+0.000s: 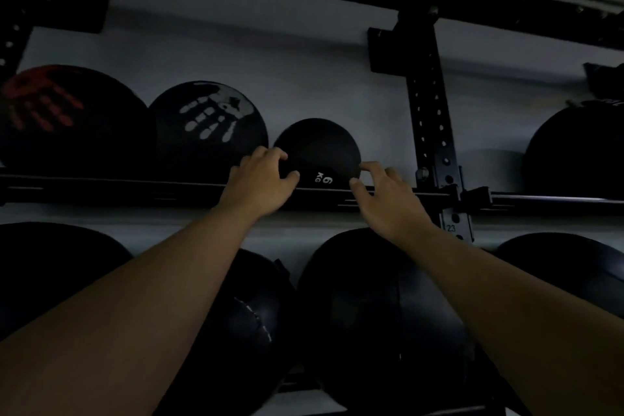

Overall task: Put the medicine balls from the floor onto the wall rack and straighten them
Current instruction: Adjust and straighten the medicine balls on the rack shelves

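6kg ball (317, 145) on rail (135, 191) | handprint ball (209, 125) left | upright (434, 118) right

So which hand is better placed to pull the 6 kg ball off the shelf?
Left: the left hand curls round the ball, while the right hand only reaches its edge.

Very dim, underexposed — soft blur, wide-angle bend at edges.
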The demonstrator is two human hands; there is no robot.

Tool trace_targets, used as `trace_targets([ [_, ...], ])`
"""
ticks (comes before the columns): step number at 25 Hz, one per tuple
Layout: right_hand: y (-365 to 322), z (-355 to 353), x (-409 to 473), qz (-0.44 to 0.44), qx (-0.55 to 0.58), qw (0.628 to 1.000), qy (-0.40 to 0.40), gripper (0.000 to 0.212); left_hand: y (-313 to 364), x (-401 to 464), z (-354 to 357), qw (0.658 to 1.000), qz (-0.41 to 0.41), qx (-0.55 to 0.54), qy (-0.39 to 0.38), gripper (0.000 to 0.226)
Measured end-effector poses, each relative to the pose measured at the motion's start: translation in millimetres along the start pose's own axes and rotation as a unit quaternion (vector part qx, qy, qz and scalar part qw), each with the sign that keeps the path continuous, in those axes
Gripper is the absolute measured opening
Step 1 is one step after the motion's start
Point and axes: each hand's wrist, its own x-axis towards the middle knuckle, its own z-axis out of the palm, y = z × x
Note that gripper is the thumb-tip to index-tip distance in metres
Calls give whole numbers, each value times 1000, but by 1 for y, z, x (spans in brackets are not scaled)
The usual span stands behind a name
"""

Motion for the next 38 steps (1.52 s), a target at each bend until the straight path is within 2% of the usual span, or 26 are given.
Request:
trace_targets([
  [5,12,5,71,-25,-7,999,26,51,2,69,24,999,-14,-24,39,58],
  [9,20,15,127,-35,38,998,33,51,12,116,44,996,-26,-49,72,65],
  [14,38,43,193,-5,124,992,9,60,20,149,83,995,-56,-52,61,76],
  [17,48,62,222,25,214,976,-36,79,16,163,96,988,-72,-92,101,77],
  [20,52,78,240,71,334,938,-58,108,11,169,104,979,-53,-111,161,72],
  [22,50,85,249,88,368,925,-48,101,7,173,110,976,-3,-111,186,64],
  [24,42,91,257,87,362,928,-20,90,-1,178,108,974,18,-126,188,53],
  [28,30,96,263,75,346,935,8,98,-17,181,102,975,16,-127,183,48],
  [31,31,97,262,54,331,942,23,93,-19,181,102,974,24,-144,172,47],
  [33,35,99,259,21,315,948,33,78,-18,180,101,973,26,-152,171,48],
  [36,44,101,260,-40,297,953,51,40,-17,177,100,981,27,-118,149,51],
  [38,44,98,257,-69,281,956,52,43,-14,174,94,991,18,-70,115,54],
])
